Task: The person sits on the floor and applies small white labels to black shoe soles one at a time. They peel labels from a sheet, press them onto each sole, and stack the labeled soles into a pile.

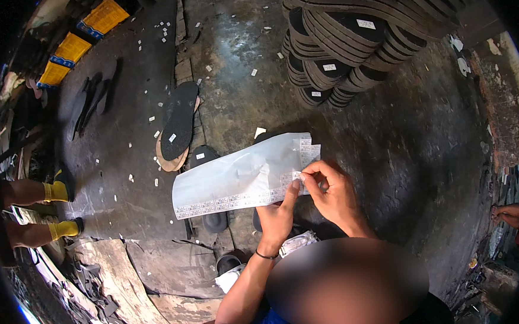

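Observation:
A whitish translucent sheet of small printed stickers (pixel 219 179) is stretched out in front of me, with sticker rows left along its lower and right edges. My left hand (pixel 277 220) grips the sheet from below, thumb on top near the lower right part. Thumb and forefinger of my right hand (pixel 334 196) are pinched on a small white sticker (pixel 296 175) at the sheet's right side, close to my left thumb. Whether that sticker is fully off the sheet, I cannot tell. Beneath the sheet, a dark shoe sole (pixel 217 221) is partly hidden.
Stacks of dark soles (pixel 347 38) with white labels stand at the far right. A black sole (pixel 181 119) lies on a tan one (pixel 165 154) to the left. Scattered stickers dot the floor. Another person's feet in yellow socks (pixel 64 229) are at left; yellow packages (pixel 71 50) lie behind.

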